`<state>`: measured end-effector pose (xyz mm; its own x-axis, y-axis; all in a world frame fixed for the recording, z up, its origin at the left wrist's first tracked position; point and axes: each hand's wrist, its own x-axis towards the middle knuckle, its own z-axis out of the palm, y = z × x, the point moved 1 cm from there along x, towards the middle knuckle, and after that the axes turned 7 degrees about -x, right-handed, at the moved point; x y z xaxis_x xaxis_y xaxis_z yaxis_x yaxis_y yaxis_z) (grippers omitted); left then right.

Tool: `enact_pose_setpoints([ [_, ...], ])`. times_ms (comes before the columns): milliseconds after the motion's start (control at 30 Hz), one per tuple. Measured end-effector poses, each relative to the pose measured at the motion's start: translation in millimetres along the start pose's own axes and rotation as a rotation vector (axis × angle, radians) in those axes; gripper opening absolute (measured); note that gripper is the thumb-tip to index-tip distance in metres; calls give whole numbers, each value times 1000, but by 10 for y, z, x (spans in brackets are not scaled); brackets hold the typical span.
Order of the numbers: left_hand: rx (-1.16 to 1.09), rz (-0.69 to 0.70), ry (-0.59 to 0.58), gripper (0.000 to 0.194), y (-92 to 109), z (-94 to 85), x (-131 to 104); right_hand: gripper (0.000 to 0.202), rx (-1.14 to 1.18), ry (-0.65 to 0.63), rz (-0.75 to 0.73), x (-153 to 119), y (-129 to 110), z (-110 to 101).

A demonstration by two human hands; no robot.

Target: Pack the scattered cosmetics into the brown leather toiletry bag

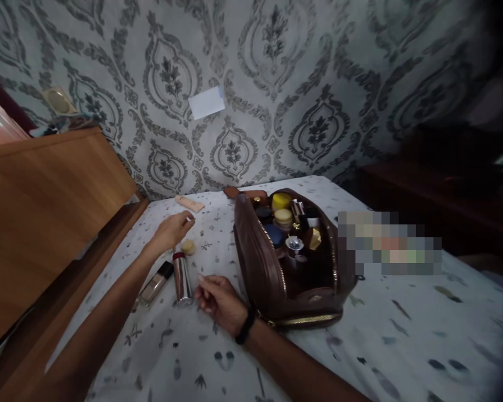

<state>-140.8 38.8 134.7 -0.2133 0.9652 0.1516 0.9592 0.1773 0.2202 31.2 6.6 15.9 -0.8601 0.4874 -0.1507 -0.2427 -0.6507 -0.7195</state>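
My left hand [170,230] is above the bed cover with its fingers bent together; anything they hold is hidden. Just below it are a small pale yellow round item [188,247] and a silver cylindrical container [181,282] with a dark red band. A foundation bottle [155,285] with a black cap lies to their left. My right hand [222,304], wearing a black wristband, is between the silver container and the brown makeup bag [257,262]. Its fingers are curled in, with nothing visible in them. The unzipped bag contains several jars and cosmetics, including a yellow-lidded jar [281,201].
A flat peach-coloured packet or tube [189,204] lies near the wall. Wooden furniture [54,206] borders the left side. A pixelated patch hides something right of the bag. White paper [207,103] is on the patterned wall, and dark furniture [402,190] stands at the right.
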Motion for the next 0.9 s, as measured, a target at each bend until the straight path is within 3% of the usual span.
enact_pose_setpoints([
  [100,23,-74,-97,38,-221,200,-131,57,-7,-5,-1,-17,-16,9],
  [233,85,-92,-191,45,-284,380,-262,53,-7,13,11,-25,-27,9],
  [367,96,-108,-162,34,-295,456,-310,50,7,27,7,-18,-16,-9],
  [500,-273,-54,-67,35,-298,428,-388,54,46,70,-34,-1,-8,-30],
  [633,-769,91,-155,43,-175,350,-603,51,101,141,-74,7,-15,-13],
  [767,-844,187,-204,41,-52,357,-802,52,106,146,-86,12,-28,10],
  [900,-792,253,-147,37,-61,452,-885,47,79,153,-122,20,-32,1],
])
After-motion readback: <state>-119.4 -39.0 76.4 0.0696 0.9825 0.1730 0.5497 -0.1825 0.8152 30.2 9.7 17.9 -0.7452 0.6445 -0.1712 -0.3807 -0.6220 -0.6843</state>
